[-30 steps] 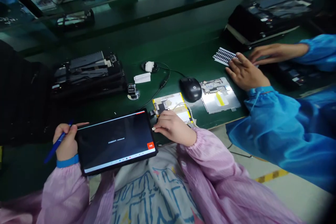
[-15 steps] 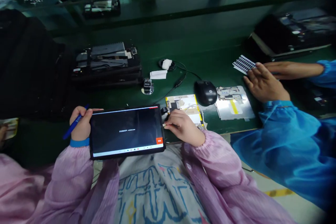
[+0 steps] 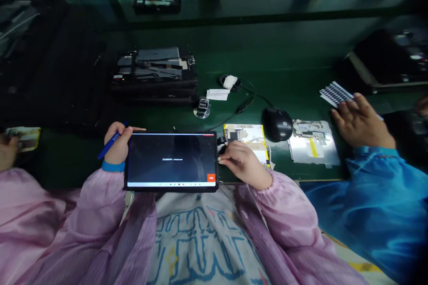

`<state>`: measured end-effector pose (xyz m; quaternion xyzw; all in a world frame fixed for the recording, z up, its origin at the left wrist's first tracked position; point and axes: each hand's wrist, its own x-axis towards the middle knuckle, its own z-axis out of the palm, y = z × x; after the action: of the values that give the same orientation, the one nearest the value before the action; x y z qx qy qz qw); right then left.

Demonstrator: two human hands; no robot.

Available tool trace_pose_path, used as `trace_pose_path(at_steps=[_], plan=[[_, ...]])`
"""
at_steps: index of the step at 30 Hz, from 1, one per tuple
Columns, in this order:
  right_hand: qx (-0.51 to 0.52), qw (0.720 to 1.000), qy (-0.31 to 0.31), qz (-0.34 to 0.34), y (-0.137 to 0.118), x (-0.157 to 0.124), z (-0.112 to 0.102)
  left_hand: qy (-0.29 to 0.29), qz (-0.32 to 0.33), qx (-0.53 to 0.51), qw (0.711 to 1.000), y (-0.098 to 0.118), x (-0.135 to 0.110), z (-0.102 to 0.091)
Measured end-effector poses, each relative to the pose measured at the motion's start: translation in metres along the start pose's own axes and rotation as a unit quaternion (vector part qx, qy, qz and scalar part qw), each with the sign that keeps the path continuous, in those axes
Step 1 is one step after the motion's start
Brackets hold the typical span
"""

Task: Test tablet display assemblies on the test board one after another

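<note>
Tablet (image 3: 171, 160) between hands; left hand (image 3: 117, 146) grips pen (image 3: 111, 141).

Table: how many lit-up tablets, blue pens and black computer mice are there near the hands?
Black flat tablet with a lit screen: 1
Blue plastic pen, held in the left hand: 1
Black rounded computer mouse: 1
Total: 3

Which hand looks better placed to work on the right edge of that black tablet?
Probably the right hand: its fingertips rest at the black flat tablet's right edge. The left hand is occupied, gripping the left edge with a blue plastic pen between its fingers.
</note>
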<state>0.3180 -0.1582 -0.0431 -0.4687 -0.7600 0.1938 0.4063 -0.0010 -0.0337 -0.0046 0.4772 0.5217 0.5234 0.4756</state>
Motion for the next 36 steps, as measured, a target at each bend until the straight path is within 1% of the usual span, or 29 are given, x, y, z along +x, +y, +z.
trace_pose_path(at_steps=[6, 11, 16, 20, 24, 30, 33, 36], plan=[[0.001, 0.999, -0.030, 0.039, -0.001, 0.002, -0.002, -0.002, -0.023, 0.002, 1.000, 0.000, -0.001, -0.004], [-0.023, 0.999, -0.022, 0.019, -0.007, 0.002, -0.002, 0.007, -0.047, -0.007, 0.999, 0.002, -0.002, -0.005], [-0.050, 0.998, -0.035, 0.012, -0.014, 0.002, -0.002, -0.003, -0.048, -0.011, 0.999, 0.001, -0.002, -0.006], [-0.071, 0.996, -0.052, -0.026, -0.017, 0.003, -0.004, -0.006, -0.043, -0.023, 0.999, 0.000, -0.002, -0.006], [-0.090, 0.992, -0.063, -0.060, -0.021, 0.006, -0.010, 0.003, -0.045, -0.031, 0.998, -0.001, 0.000, -0.009], [-0.164, 0.975, -0.091, -0.115, -0.023, 0.016, -0.023, 0.012, -0.031, -0.017, 0.999, -0.002, 0.003, -0.015], [-0.177, 0.968, -0.086, -0.155, -0.021, 0.021, -0.027, 0.022, -0.036, -0.033, 0.999, -0.001, 0.003, -0.013], [-0.158, 0.967, -0.071, -0.187, -0.017, 0.023, -0.029, 0.030, -0.042, -0.040, 0.998, 0.001, 0.002, -0.010]])
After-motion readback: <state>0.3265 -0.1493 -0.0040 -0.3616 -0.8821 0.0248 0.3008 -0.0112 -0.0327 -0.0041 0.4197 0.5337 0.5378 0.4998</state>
